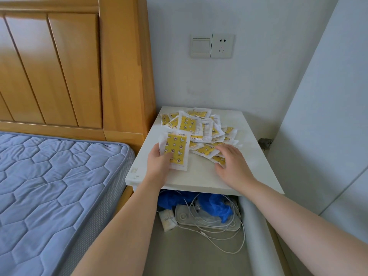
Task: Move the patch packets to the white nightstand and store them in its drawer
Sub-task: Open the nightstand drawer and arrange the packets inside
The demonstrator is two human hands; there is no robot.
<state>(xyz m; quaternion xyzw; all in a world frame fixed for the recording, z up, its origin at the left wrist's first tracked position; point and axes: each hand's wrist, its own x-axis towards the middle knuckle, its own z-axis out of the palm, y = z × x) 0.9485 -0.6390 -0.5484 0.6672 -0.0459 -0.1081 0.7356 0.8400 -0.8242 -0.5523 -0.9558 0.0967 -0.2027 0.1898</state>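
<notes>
A loose pile of patch packets (201, 126), white with yellow patterned centres, lies on the top of the white nightstand (191, 178). My left hand (159, 164) holds a small stack of packets (177, 150) near the top's left side, thumb across the front packet. My right hand (233, 164) lies over the near right edge of the pile, fingers curled down onto a packet (219, 160). Below the top, the nightstand's drawer (256, 222) stands pulled open toward me.
The open drawer holds a blue plastic bag (215, 206), a white power strip with tangled white cables (209, 222) and a small white box (168, 219). A bed with a blue quilted mattress (49, 188) and wooden headboard (75, 62) stands at the left. Wall and socket (222, 45) lie behind.
</notes>
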